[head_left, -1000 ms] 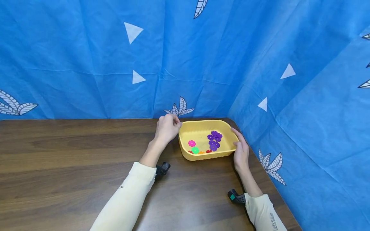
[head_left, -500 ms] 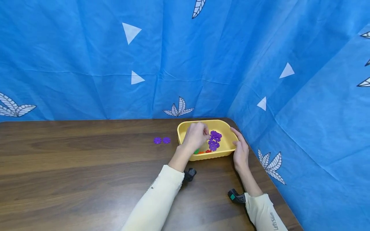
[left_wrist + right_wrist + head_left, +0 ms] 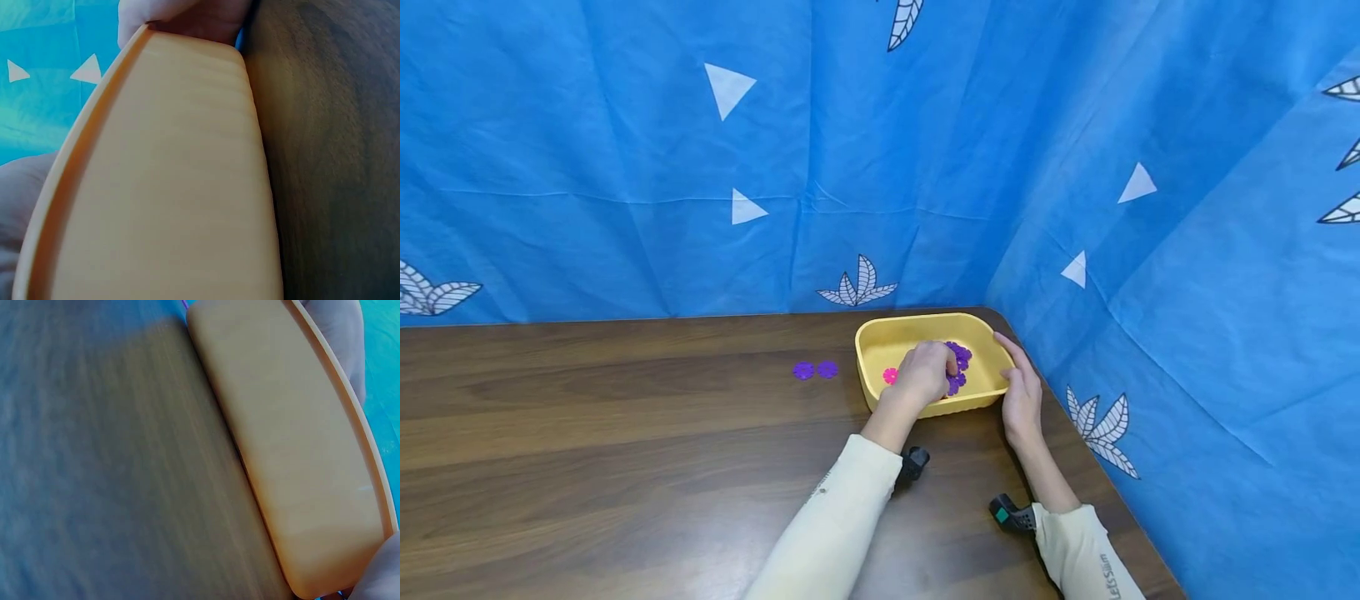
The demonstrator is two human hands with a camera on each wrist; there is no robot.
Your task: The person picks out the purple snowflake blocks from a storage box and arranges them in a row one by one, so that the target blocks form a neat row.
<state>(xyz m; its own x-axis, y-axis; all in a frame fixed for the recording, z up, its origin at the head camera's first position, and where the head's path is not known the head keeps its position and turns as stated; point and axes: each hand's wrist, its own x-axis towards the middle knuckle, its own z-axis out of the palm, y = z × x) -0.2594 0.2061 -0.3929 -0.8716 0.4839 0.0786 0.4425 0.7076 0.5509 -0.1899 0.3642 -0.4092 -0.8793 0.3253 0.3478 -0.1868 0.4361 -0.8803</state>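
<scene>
1. Head view: my right hand (image 3: 1022, 400) is gripping the yellow basket (image 3: 985, 367).
2. My left hand (image 3: 922, 373) is hanging inside by purple discs (image 3: 961, 357), its grip unclear.
3. Two discs (image 3: 803, 371) are lying on the bench (image 3: 625, 458).

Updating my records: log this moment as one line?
left grip: inside yellow tray; right grip: holding it; two purple discs: on table

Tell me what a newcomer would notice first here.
Probably the yellow basket at the far right corner of the table, with the left hand in it and the right hand holding its right end. Two purple discs stand out next, side by side on the table left of the basket. A blue curtain hangs behind.
</scene>
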